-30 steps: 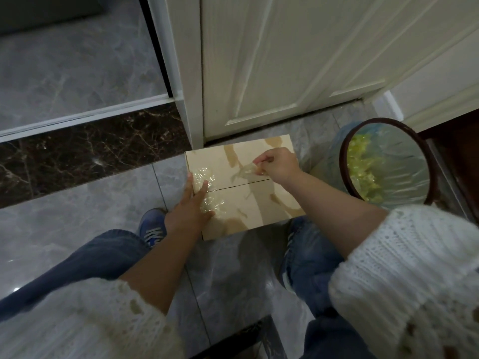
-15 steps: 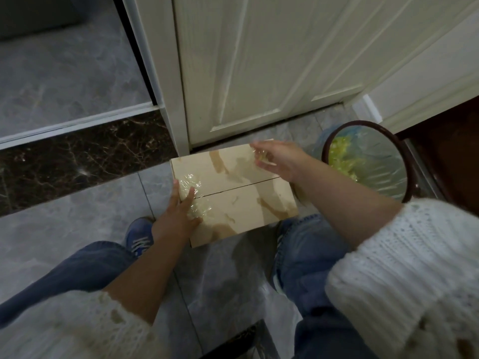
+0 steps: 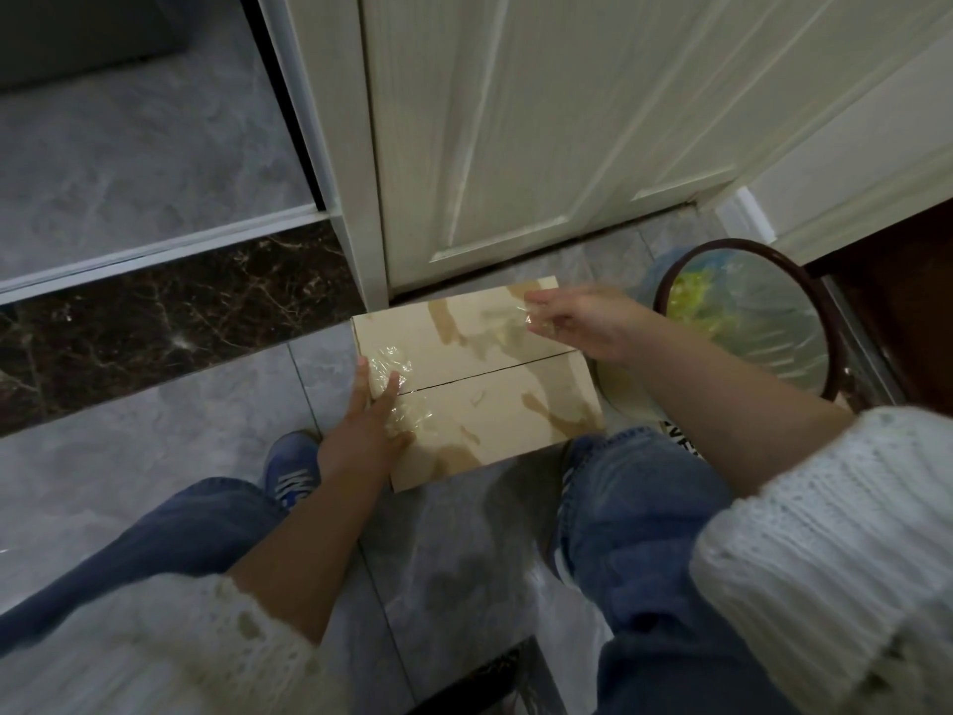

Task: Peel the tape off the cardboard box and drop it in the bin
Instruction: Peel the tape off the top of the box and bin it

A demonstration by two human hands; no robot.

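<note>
A cardboard box [image 3: 495, 399] lies flat on the grey floor between my knees, with torn brown patches on its top. My left hand [image 3: 368, 425] rests on the box's left end, its fingers over crumpled clear tape [image 3: 394, 371] stuck there. My right hand [image 3: 577, 322] hovers over the box's far right corner and pinches a small piece of clear tape [image 3: 533, 314] between its fingertips. A round bin [image 3: 817, 322] with a dark rim and a clear liner stands just right of the box, with yellow-green waste inside.
A white door [image 3: 541, 136] and its frame [image 3: 330, 147] stand right behind the box. A dark marble threshold [image 3: 154, 312] runs to the left. My blue shoes [image 3: 291, 472] and jeans flank the box.
My right hand has lifted off the middle of the box with the peeled tape and moved toward its far right corner, nearer the bin. My left hand has stayed on the box.
</note>
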